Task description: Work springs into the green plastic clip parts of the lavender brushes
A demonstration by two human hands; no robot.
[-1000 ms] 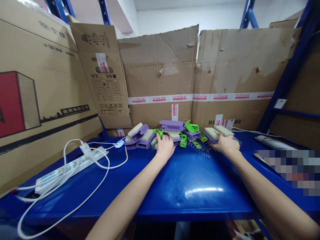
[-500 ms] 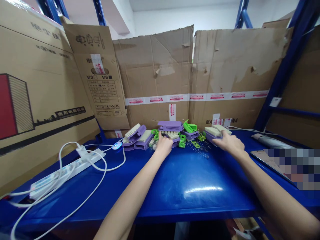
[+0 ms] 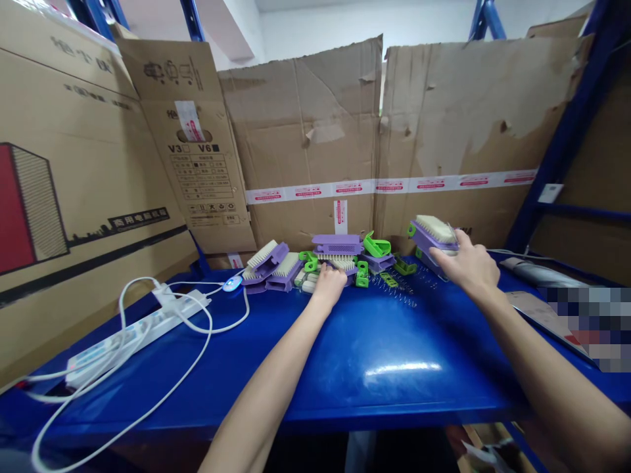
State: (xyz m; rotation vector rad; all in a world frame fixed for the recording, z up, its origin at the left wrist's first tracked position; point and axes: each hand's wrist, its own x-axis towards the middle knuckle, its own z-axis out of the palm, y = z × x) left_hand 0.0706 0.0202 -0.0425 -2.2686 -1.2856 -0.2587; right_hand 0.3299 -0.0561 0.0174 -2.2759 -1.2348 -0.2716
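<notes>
My right hand (image 3: 472, 266) grips a purple brush (image 3: 419, 236) with cream bristles facing up, thumb on the near side and fingers at its right end. The brush is raised and tilted, above another purple piece (image 3: 434, 264). At the middle of the pile, my left hand (image 3: 331, 284) has its fingers curled against a cream-bristled brush head (image 3: 340, 261); what they close on is hidden. Beside it stand a green clip (image 3: 362, 274) and pale small pieces (image 3: 307, 281). A purple slotted shell (image 3: 338, 244) lies behind. Small metal springs (image 3: 405, 299) are scattered between my hands.
More purple brushes (image 3: 283, 269) are stacked on the left, near a round device with a blue light (image 3: 233, 283). A white power strip (image 3: 138, 335) and looped cables cover the table's left side. Cardboard walls (image 3: 305, 144) close off the back. A phone-like slab (image 3: 547, 322) lies at right.
My right hand has lifted the brush off the table and tilted it, uncovering a purple piece and springs beneath. My left hand has shifted slightly right, its fingers more tucked in.
</notes>
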